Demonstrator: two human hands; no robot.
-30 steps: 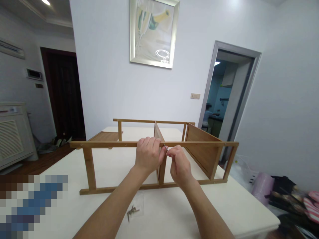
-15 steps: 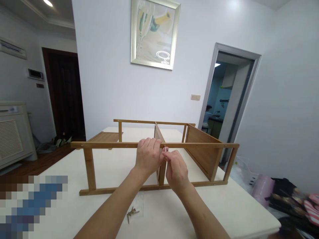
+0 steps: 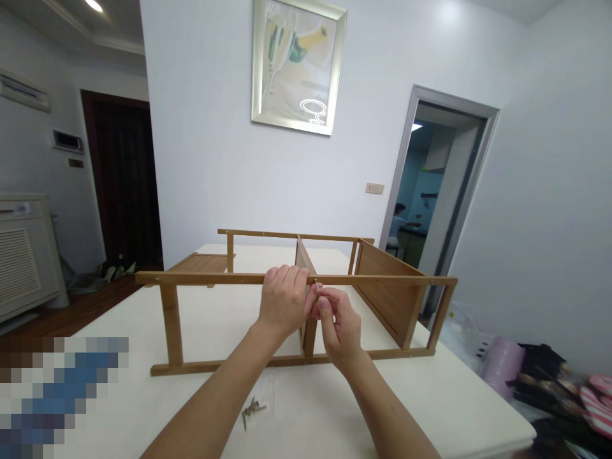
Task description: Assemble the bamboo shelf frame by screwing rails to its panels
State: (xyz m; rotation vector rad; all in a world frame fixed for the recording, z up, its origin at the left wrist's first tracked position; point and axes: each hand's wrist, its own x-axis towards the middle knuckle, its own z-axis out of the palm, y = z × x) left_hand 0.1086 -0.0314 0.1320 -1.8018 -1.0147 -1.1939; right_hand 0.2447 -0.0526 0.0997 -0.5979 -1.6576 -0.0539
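The wooden frame [image 3: 215, 278] lies on its side across the middle of the white bench [image 3: 406, 408], its long rails running left to right. Short crosspieces join the rails near the ends, a narrow middle board [image 3: 309, 338] stands between them, and a broad wooden panel [image 3: 387, 290] closes in the right part. Another wooden panel [image 3: 205, 261] shows at the far left, behind the near upper rail; whether it is joined to the frame cannot be told.

The left hand [image 3: 284, 298] grasps the near upper rail just left of the middle board, its fingers bent over the top and its thumb below, close to the joint. The right hand [image 3: 342, 325] is just beside it, below the same rail, with thumb and forefinger pinched on a slim metal piece [image 3: 316, 285]. The upper end of that piece meets the rail at the middle board; its lower end is hidden by the fingers.

On the bench in front of the frame, between the forearms, a small heap of screws [image 3: 252, 408] lies on or beside a clear plastic bag [image 3: 268, 389].

Beyond the bench, a framed picture [image 3: 299, 70] hangs on the pale wall, with a switch plate [image 3: 374, 189] lower and to its right. A person [image 3: 396, 223] is partly visible through the doorway. A pink roll [image 3: 502, 366] and dark items are at the right, past the bench edge.
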